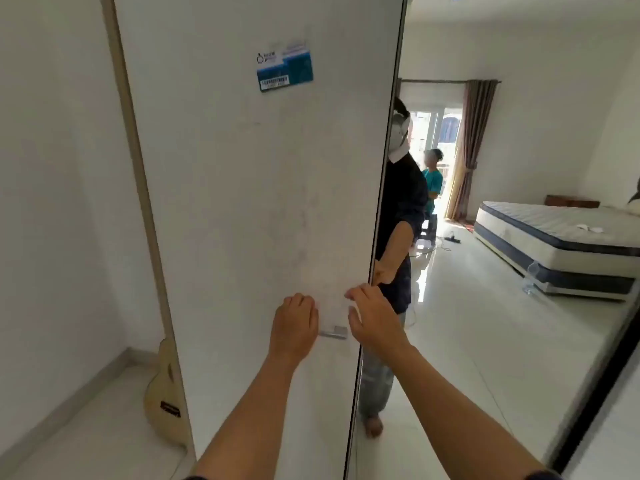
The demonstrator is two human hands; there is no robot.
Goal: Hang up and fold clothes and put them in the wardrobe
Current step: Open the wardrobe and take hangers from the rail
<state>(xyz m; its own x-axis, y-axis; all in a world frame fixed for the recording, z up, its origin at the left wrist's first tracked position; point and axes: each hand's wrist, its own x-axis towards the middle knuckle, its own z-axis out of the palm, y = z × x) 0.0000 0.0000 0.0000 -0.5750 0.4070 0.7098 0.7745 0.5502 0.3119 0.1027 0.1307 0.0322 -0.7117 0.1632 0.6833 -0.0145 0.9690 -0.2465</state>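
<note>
Metal handle on white wardrobe door, low near the door's right edge. Left hand curled loosely, against panel just left of handle. Right hand fingers spread, fingertips at door edge beside mirror. Wardrobe interior not visible. Sticker high on panel; guitar leaning behind.

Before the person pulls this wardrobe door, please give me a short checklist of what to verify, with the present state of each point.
1. Left hand at the small silver metal handle: ok, beside and overlapping it.
2. Grip closed on the handle: cannot tell, fingers hidden.
3. Right hand away from the door edge: not ok, fingertips touch the white wardrobe door beside the mirror panel.
4. Pale wooden guitar away from the door: cannot tell.
5. Clothes in hand: not ok, both hands empty.
</note>
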